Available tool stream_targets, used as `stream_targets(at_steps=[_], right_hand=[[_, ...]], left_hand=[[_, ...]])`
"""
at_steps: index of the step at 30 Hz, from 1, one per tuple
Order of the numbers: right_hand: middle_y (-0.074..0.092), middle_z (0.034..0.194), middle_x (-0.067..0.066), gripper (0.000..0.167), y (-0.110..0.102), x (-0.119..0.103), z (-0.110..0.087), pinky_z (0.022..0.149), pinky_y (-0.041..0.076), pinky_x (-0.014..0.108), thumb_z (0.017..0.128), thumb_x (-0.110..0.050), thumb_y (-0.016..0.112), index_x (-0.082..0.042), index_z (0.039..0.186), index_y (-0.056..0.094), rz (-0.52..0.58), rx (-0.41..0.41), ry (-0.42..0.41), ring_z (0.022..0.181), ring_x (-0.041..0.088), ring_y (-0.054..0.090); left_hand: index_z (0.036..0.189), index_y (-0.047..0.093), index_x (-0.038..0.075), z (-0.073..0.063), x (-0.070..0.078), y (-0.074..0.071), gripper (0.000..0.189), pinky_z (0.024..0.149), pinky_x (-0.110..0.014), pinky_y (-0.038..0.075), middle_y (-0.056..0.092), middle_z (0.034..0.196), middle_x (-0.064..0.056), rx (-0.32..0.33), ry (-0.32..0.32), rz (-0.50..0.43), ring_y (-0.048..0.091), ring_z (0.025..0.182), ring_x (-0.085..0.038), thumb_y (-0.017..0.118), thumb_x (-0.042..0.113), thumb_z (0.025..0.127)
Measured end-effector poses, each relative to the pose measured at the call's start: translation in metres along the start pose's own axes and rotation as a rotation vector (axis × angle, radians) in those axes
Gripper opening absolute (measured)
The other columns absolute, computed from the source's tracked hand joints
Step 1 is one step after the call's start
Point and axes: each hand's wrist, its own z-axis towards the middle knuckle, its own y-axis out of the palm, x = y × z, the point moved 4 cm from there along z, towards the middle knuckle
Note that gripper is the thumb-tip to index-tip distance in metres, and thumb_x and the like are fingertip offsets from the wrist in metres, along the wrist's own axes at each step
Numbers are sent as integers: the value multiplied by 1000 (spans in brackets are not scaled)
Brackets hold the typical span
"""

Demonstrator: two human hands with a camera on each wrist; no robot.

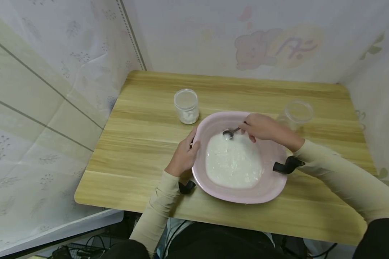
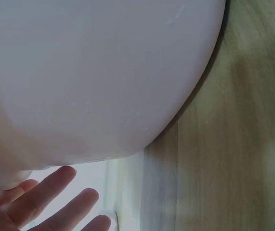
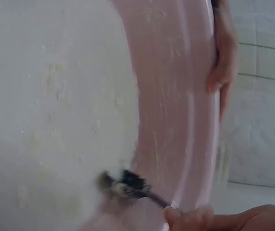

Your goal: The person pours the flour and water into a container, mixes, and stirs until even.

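Note:
A pink plastic basin (image 1: 238, 197) stands on the wooden table, its bottom covered by a milky white liquid (image 1: 235, 162) with small lumps. My right hand (image 1: 262, 126) reaches over the basin's far side and pinches the handle of a metal spoon (image 3: 136, 186). The bowl of the spoon dips at the far left edge of the liquid, blurred in the right wrist view. At the basin's left rim, my left hand (image 1: 184, 153) holds on, thumb over the rim. Its fingers (image 2: 41, 195) spread along the outside wall, under the rim, in the left wrist view.
Behind the basin to the left stands a clear lidded jar (image 1: 186, 107) with white pieces at its bottom. Another clear container (image 1: 296, 114) is at the back right, partly behind my right forearm. Patterned cloth walls (image 1: 194, 39) border the wooden table (image 1: 142, 144).

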Motion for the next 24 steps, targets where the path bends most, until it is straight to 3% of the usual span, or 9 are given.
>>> stream_targets(at_steps=[3,8,11,13,15,19,24], right_hand=[[69,60,3,44,9,-13,11,60,41,33,113,-27,41,-3,107,77,16,8,-93,47,11,40],[70,64,-3,42,21,-36,16,65,43,31,112,-23,46,-13,83,75,-48,59,-272,52,8,45],[65,63,-9,36,29,-48,10,73,46,30,111,-23,48,-14,89,75,-115,33,-354,56,5,47],[64,64,-13,32,35,-55,2,75,48,30,111,-24,48,-14,101,77,-167,-15,-377,55,4,47],[64,67,-15,30,41,-61,-8,73,48,29,112,-24,47,-15,105,74,-212,-76,-386,55,3,46],[65,71,-14,33,50,-65,-31,65,46,25,112,-22,43,-19,88,67,-258,-196,-371,53,3,48],[66,75,-10,35,47,-53,-55,69,49,26,112,-23,42,-23,88,69,-197,-353,-266,53,9,58]], left_hand=[[166,25,11,0,0,0,60,92,-45,62,47,159,-22,-5,2,-1,68,121,-39,42,24,111],[166,25,11,0,1,0,60,91,-43,63,49,158,-23,-5,0,2,68,122,-40,42,24,111],[166,25,12,0,1,-1,60,89,-43,64,49,158,-22,2,-13,0,68,121,-40,42,24,110],[166,25,12,-1,0,-1,60,89,-42,64,48,159,-22,3,-17,-1,68,121,-40,42,24,110],[166,26,12,-1,-1,-1,60,88,-42,64,50,157,-22,3,-12,1,69,120,-40,42,24,110],[166,27,13,-2,-2,-2,59,88,-42,64,50,157,-21,4,-6,3,70,117,-40,42,23,110],[166,25,10,-2,-5,-3,60,91,-44,63,44,163,-19,6,-19,7,69,119,-39,41,24,110]])
